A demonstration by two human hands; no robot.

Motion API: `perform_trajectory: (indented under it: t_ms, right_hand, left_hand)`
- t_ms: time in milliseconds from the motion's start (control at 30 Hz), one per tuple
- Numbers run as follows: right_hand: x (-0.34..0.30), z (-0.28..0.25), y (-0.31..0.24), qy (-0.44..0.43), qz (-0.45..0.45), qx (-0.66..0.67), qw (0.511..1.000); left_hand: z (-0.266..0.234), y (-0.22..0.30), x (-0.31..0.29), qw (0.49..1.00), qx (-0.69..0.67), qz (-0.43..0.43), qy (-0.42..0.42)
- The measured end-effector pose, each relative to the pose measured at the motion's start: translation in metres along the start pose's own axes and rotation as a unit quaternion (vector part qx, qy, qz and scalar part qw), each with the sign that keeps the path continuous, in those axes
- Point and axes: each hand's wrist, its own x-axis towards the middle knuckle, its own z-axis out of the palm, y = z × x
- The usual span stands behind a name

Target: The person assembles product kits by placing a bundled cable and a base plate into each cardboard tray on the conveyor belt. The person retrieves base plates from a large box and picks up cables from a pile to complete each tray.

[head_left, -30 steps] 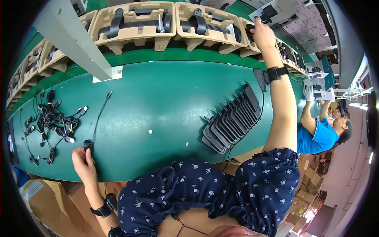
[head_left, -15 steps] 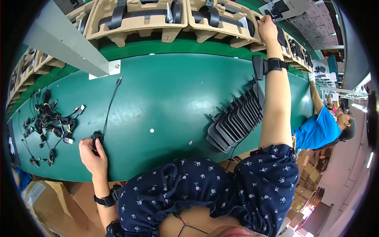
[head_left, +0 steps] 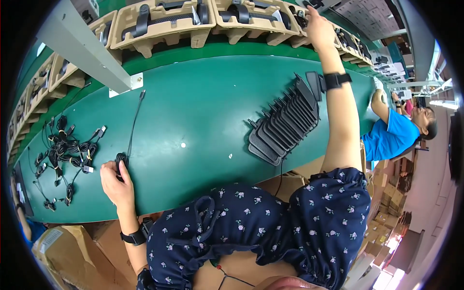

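Observation:
My left hand (head_left: 117,183) is at the near left of the green table, its fingers closed round a coiled black cable (head_left: 121,163). One end of that cable runs straight away across the table to a plug. To its left lies a loose heap of bundled black cables (head_left: 65,147) with plugs. My right hand (head_left: 320,29) is stretched out beyond the far table edge, over the row of trays. Its fingers look extended and apart, with nothing visible in them; the fingertips are partly unclear. A black device lies in the nearest moulded cardboard tray (head_left: 256,27).
A stack of black ribbed flat parts (head_left: 282,125) lies on the table's right side, below my right forearm. A grey metal post (head_left: 89,48) stands at the far left. A co-worker in a blue shirt (head_left: 389,137) is at the right. An open cardboard box (head_left: 63,251) stands at lower left.
My right hand's fingers have moved off the tray's corner and stretched out farther. The whole view has shifted slightly. My left hand keeps its hold on the cable.

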Motion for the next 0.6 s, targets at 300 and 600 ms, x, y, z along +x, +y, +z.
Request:
perform_trajectory:
  t_ms: [300, 600]
  right_hand:
    - [-0.137, -0.080, 0.027, -0.511, -0.016, 0.190, 0.838]
    - [-0.186, -0.076, 0.032, -0.418, 0.108, 0.354, 0.830]
  left_hand:
    - [0.008, -0.006, -0.002, 1.000, -0.001, -0.005, 0.009]
    - [0.007, -0.009, -0.004, 1.000, 0.007, -0.018, -0.004]
